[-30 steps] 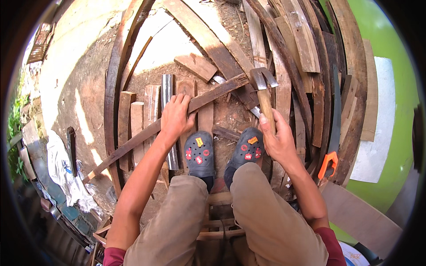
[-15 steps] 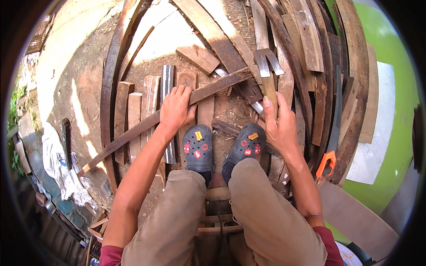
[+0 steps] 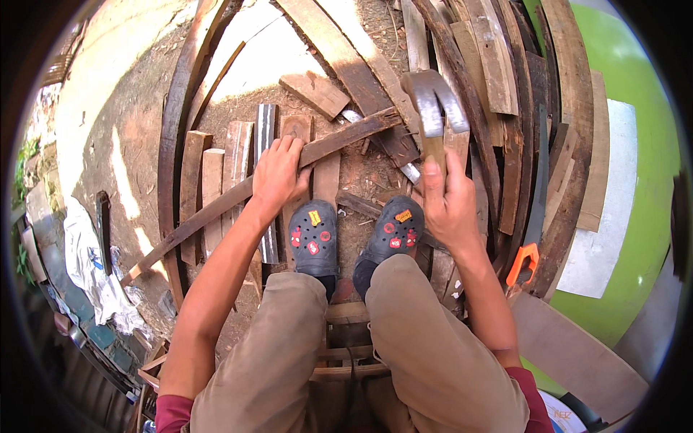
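My left hand [image 3: 278, 173] is closed around a long dark wooden strip [image 3: 343, 141], which slants from lower left to upper right over several shorter boards. In my right hand [image 3: 449, 198] is a claw hammer [image 3: 437, 105], gripped by its wooden handle, its metal claws uppermost and tilted toward me. The hammer head is to the right of the strip's far end, apart from it. A short wood block [image 3: 315, 95] lies just beyond the strip. Under the strip stand the short boards, one of them a black-and-white striped piece [image 3: 266, 144].
My feet in dark clogs [image 3: 313, 238] are between the hands. Long planks [image 3: 577, 108] pile up on the right, with an orange-handled handsaw [image 3: 530, 238] along them. A white cloth [image 3: 94, 267] lies at the left. A green surface [image 3: 653, 180] with a pale sheet is at the far right.
The hammer has risen toward the camera, its claws now looking larger and blurred. My left hand keeps its hold on the strip. The whole view has shifted slightly.
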`<state>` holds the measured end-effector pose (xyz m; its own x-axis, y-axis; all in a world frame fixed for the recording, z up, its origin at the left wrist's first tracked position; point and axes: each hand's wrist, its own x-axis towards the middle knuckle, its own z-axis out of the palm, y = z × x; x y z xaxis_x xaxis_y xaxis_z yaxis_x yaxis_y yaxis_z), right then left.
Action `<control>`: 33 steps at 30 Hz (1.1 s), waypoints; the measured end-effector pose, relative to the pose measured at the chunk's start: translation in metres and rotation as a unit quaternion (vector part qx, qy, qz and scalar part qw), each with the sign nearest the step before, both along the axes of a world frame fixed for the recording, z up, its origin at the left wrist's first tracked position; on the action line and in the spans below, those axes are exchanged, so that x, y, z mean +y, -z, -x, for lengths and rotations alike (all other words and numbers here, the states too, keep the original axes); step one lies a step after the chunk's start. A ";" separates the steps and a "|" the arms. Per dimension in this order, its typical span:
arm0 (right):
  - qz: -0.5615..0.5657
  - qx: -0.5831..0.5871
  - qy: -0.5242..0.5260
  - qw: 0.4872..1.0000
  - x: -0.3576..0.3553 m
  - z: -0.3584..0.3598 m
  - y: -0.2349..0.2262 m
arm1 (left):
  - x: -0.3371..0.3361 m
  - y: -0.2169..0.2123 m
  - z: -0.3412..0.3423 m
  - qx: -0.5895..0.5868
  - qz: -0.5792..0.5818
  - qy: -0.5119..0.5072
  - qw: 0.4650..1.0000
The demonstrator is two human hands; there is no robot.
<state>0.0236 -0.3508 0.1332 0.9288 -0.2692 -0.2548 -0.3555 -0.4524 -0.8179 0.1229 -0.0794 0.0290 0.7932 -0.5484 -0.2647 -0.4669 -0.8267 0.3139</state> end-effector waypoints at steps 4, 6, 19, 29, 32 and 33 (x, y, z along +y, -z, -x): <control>0.051 0.075 -0.002 0.996 -0.007 -0.001 0.035 | -0.001 0.001 0.000 -0.003 0.017 0.004 1.000; 0.063 0.045 0.016 0.997 -0.009 -0.008 0.025 | 0.000 0.003 0.003 0.004 0.009 -0.001 1.000; 0.013 0.032 -0.002 0.999 0.002 -0.008 0.001 | 0.002 0.008 0.001 -0.010 0.016 -0.002 1.000; -0.227 0.107 0.134 0.959 -0.020 -0.018 0.015 | 0.001 0.002 0.001 -0.011 0.020 -0.001 1.000; -0.248 0.048 0.123 0.960 -0.026 -0.031 -0.018 | 0.002 0.000 0.005 -0.008 0.023 -0.007 1.000; -0.243 0.038 0.113 0.963 -0.026 -0.033 -0.021 | 0.001 -0.001 0.005 -0.007 0.028 -0.007 1.000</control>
<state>0.0564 -0.3764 0.1545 0.8338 -0.2940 -0.4673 -0.4676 0.0738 -0.8808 0.1184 -0.0787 0.0299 0.8045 -0.5506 -0.2228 -0.4600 -0.8148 0.3529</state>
